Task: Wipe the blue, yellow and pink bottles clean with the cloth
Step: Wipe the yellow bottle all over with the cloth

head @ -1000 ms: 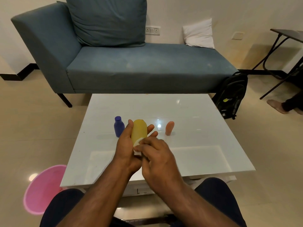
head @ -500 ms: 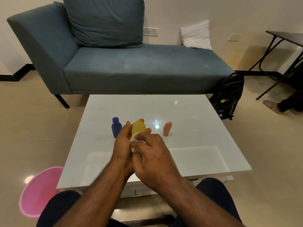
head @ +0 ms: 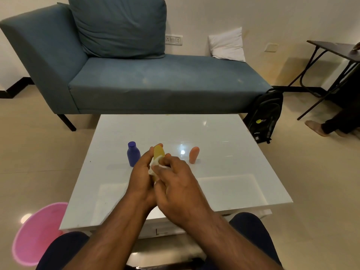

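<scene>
A person's left hand (head: 141,177) wraps its grip around the lower part of the yellow bottle (head: 158,152), held above the white desk (head: 224,172) with its long axis pointing up and away, the upper end poking out past the fingers. The right hand (head: 179,189) sits just to the right, its grip pinching a small white cloth (head: 154,164) against the bottle's near face. The blue bottle (head: 133,153) stands upright just left of the hands; the pink bottle (head: 194,154) stands to their right.
</scene>
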A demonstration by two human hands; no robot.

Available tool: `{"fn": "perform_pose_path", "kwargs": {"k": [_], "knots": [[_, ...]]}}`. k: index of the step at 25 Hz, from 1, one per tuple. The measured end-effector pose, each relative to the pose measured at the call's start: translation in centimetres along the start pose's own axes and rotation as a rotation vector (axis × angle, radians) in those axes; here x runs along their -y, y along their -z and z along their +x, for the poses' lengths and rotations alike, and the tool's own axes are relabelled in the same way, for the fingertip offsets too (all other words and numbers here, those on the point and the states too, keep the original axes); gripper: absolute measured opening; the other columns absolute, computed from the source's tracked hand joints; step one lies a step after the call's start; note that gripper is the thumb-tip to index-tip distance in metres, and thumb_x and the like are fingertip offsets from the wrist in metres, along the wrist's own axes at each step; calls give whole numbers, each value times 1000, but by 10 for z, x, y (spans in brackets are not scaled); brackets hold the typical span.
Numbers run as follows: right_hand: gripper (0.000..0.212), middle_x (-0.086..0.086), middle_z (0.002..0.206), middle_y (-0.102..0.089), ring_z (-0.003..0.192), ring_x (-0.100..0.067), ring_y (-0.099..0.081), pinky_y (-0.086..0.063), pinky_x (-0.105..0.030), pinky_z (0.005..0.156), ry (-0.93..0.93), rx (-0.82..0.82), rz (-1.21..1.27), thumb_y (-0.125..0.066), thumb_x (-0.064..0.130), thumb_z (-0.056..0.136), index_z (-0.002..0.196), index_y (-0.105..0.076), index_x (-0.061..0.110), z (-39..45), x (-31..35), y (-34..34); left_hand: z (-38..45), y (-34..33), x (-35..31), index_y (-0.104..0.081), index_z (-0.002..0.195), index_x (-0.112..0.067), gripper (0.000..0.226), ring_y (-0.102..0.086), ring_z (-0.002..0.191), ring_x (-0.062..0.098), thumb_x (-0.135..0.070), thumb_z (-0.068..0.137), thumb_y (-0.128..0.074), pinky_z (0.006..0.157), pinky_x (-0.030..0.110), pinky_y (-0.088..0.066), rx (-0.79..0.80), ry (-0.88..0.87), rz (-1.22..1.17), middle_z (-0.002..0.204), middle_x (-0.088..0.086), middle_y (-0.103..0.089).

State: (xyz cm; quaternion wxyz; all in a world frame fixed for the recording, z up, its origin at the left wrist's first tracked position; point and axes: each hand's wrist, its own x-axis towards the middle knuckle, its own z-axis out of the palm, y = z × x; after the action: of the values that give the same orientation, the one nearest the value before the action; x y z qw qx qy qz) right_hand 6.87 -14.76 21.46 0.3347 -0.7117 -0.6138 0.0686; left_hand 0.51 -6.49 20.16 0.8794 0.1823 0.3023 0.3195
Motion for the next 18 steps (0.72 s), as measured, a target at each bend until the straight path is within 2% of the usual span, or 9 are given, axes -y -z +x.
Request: {"fn": "perform_pose_path", "kwargs": {"k": [2, 5, 6, 9, 12, 14, 16, 18], "knots": [[39, 0, 134, -47, 120, -12, -44, -36, -17, 97, 3, 45, 18, -45, 30, 92, 129, -53, 22, -13, 4, 3, 5, 4, -2, -79, 88, -16, 35, -72, 70, 20, -45, 93, -62, 68, 36, -62, -60, -20, 21, 86, 9, -71], [27, -5, 114, -61, 104, -20, -55, -50, -32, 89, 35, -32, -45, -54, 20, 90, 115, -64, 16, 0, -4, 4, -1, 4, 4, -75, 85, -13, 36, -71, 67, 20, -43, 95, -60, 65, 35, -61, -2, 44, -21, 75, 7, -69], [24, -5, 109, -64, 100, -20, -57, -51, -33, 87, 5, -64, -50, -58, 18, 89, 112, -66, 16, 9, -9, 5, -2, 4, 9, -75, 85, -12, 37, -73, 69, 22, -42, 97, -57, 64, 36, -60, 22, 52, -14, 76, 9, -72], [24, 3, 108, -62, 98, -12, -58, -50, -27, 89, -71, -136, 1, -60, 18, 90, 113, -65, 22, 30, -26, -3, -9, 1, 14, -79, 92, -12, 40, -76, 82, 27, -40, 100, -51, 73, 40, -60, 33, 57, -16, 93, 14, -77], [23, 12, 107, -57, 98, -5, -55, -48, -20, 87, -84, -118, 75, -56, 20, 92, 112, -60, 30, 17, -19, -15, -6, 3, 4, -76, 92, -10, 34, -74, 75, 24, -39, 97, -59, 66, 36, -61, 7, 59, -27, 81, 11, -73], [24, 5, 104, -61, 95, -9, -55, -49, -22, 81, 4, -74, 55, -58, 11, 88, 108, -65, 21, -1, -12, -11, -1, 7, -2, -71, 100, -11, 34, -71, 70, 21, -43, 90, -69, 63, 36, -60, -58, 70, -19, 81, 8, -70], [27, -1, 103, -64, 92, -17, -57, -54, -29, 77, 92, -56, -29, -63, 4, 81, 106, -67, 15, -14, -7, -3, 8, 14, -2, -72, 104, -14, 35, -71, 66, 20, -45, 89, -70, 60, 35, -60, -116, 42, 5, 86, 7, -70], [26, -3, 102, -64, 91, -18, -57, -54, -28, 77, 95, -61, -27, -62, 6, 82, 106, -67, 14, -8, -10, 0, 7, 13, -1, -72, 104, -13, 35, -71, 68, 21, -45, 91, -67, 62, 37, -60, -99, 44, 14, 86, 8, -69]]}}
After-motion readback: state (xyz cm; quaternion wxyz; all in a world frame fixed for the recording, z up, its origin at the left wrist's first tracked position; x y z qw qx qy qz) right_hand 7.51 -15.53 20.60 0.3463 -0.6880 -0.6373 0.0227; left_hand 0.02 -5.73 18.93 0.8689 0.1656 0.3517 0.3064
